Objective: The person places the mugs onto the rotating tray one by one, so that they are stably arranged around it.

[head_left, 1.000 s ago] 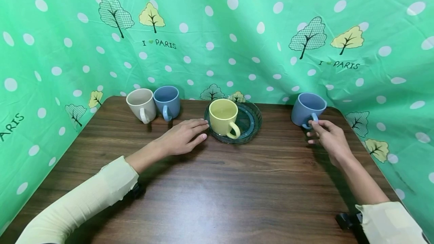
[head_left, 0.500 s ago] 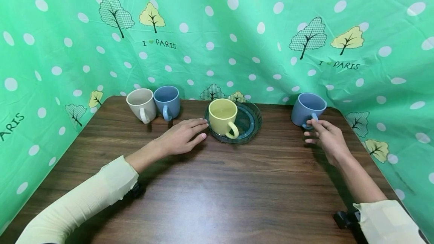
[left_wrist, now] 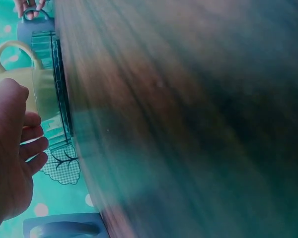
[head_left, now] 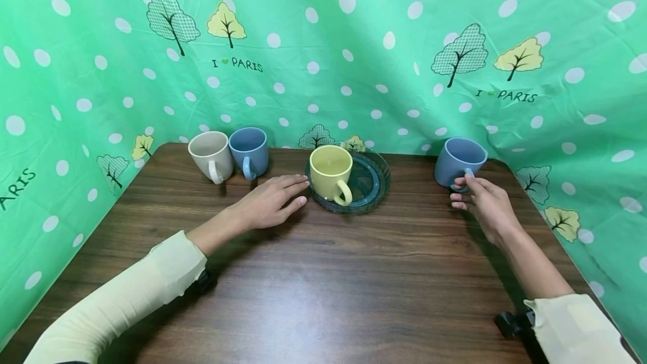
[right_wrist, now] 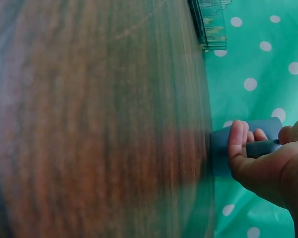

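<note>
My right hand (head_left: 487, 206) holds the handle of a blue mug (head_left: 459, 163) that stands upright at the far right of the table. In the right wrist view, the fingers (right_wrist: 237, 141) curl about that handle. A yellow mug (head_left: 331, 176) stands in a clear glass dish (head_left: 376, 198) near the back middle, its handle facing the front. My left hand (head_left: 270, 202) lies to the left of the dish, fingers extended, fingertips right at the rim. The left wrist view shows those fingers (left_wrist: 35, 148) in front of the dish and the yellow mug.
A white mug (head_left: 209, 159) and another blue mug (head_left: 250, 153) stand side by side at the back left, handles toward the front. Behind the brown wooden table (head_left: 343, 285) hangs a green dotted cloth (head_left: 313, 83), which also runs along both sides.
The yellow mug has shifted slightly left in the dish, and its handle has turned a little left. My right hand's lower fingers have moved slightly left; the left hand has barely moved.
</note>
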Motion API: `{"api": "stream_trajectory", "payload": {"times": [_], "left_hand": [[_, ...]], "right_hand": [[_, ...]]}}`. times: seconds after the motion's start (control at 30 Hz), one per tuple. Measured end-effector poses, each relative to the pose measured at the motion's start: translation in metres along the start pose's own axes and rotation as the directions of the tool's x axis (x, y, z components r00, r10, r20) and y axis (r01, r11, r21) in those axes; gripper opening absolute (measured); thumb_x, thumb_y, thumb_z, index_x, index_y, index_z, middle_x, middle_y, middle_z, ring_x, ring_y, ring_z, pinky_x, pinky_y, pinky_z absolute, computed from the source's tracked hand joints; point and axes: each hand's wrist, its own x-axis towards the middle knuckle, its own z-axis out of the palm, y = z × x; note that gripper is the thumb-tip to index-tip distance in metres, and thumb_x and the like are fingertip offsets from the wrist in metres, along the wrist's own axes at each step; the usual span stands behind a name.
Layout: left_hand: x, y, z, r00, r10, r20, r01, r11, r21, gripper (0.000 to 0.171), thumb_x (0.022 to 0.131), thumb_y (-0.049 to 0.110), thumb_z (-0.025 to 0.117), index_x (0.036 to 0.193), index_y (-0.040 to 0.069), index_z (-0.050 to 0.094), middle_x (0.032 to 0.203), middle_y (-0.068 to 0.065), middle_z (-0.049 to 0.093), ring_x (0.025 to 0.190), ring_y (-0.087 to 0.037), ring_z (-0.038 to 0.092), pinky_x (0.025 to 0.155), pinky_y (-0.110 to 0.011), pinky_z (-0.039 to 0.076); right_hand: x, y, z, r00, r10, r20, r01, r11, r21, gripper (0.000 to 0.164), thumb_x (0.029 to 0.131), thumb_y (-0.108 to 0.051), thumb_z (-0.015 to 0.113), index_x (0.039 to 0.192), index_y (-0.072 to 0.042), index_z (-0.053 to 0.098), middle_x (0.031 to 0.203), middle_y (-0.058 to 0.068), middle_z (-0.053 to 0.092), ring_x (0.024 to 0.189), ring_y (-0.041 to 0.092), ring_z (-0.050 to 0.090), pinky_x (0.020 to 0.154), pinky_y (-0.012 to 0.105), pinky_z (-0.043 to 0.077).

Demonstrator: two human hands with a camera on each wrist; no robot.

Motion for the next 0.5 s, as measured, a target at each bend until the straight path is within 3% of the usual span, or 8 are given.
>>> {"api": "stream_trajectory", "payload": {"times": [0.5], "left_hand": [[0.0015,-0.0023,0.0006,1.000,-0.017,0.006,0.017,1.000,-0.002,0.055,0.120,0.032,0.054,0.161,-0.004,0.058,0.169,-0.025,0.057,0.159,-0.046,0.053,0.132,-0.066,0.043]], "right_hand": [[0.0033,-0.0004,0.0041,0.999,-0.014,0.042,0.010,0.995,0.101,0.036,0.121,-0.041,0.049,0.122,-0.011,0.070,0.108,-0.006,0.075,0.094,0.011,0.078,0.087,0.023,0.067]]}}
